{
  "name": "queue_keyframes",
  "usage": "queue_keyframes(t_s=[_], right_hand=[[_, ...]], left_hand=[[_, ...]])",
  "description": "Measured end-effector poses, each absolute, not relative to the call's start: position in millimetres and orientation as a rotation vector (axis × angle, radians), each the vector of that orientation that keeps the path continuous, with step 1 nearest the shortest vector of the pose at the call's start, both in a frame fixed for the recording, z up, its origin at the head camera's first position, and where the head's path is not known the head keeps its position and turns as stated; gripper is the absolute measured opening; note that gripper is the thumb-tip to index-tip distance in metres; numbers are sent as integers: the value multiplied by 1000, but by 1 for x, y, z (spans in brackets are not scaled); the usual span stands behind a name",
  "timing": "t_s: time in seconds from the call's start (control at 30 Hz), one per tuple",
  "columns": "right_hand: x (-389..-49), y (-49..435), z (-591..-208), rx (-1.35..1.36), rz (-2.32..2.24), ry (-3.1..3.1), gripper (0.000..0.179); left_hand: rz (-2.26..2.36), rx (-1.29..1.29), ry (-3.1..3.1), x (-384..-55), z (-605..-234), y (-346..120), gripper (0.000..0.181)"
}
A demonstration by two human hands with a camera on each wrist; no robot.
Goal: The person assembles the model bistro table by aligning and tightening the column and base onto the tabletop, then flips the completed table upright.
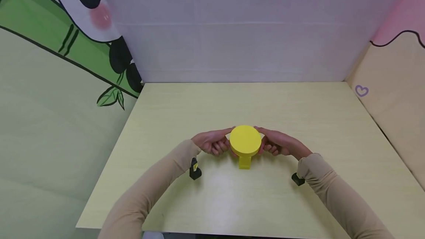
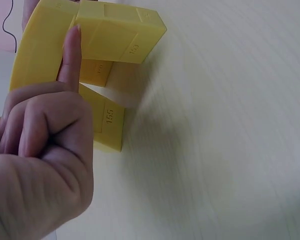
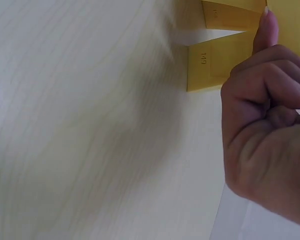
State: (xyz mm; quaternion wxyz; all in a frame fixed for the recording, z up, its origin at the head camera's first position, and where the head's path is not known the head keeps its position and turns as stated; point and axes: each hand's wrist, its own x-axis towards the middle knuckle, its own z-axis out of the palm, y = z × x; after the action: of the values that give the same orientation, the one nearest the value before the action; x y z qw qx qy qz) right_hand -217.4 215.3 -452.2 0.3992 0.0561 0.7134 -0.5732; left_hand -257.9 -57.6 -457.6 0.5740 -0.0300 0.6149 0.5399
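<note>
A small yellow stool-like piece (image 1: 245, 140) with a round flat top and block-shaped legs stands on the table, held from both sides. At its left side my left hand (image 1: 214, 143) grips the rim. My right hand (image 1: 277, 143) holds the opposite side of the rim. In the left wrist view, one extended finger (image 2: 72, 55) lies along the top's underside beside a leg (image 2: 117, 37), while other fingers curl. Several legs show there, some with raised numbers. The right wrist view shows a fingertip (image 3: 267, 30) against the yellow piece above a leg (image 3: 215, 60).
The pale wooden table (image 1: 186, 110) spreads around the hands. A lilac wall panel (image 1: 232, 47) rises behind it, with a cartoon-printed panel (image 1: 66, 121) on the left and a beige one (image 1: 391, 91) on the right. Black wrist devices (image 1: 195, 172) hang below both cuffs.
</note>
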Motion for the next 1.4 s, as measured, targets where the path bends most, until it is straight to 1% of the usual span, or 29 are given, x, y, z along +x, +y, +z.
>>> queue_keyframes(t_s=[0.33,0.8,1.03,1.13,1.27,1.4], right_hand=[[-218,217,-454,120,-1454,1802,76],[-220,216,-456,102,-1468,1793,76],[-220,216,-457,99,-1463,1815,74],[-220,216,-458,97,-1458,1817,74],[-221,216,-456,94,-1440,1842,75],[-221,217,-454,63,-1413,1918,76]], left_hand=[[1262,-81,1451,-259,-459,-57,86],[1261,-53,1451,-260,-460,-59,92],[1280,-63,1453,-259,-461,-60,90],[1287,-58,1466,-258,-463,-62,94],[1272,0,1505,-257,-463,-66,98],[1259,108,1609,-255,-461,-79,93]])
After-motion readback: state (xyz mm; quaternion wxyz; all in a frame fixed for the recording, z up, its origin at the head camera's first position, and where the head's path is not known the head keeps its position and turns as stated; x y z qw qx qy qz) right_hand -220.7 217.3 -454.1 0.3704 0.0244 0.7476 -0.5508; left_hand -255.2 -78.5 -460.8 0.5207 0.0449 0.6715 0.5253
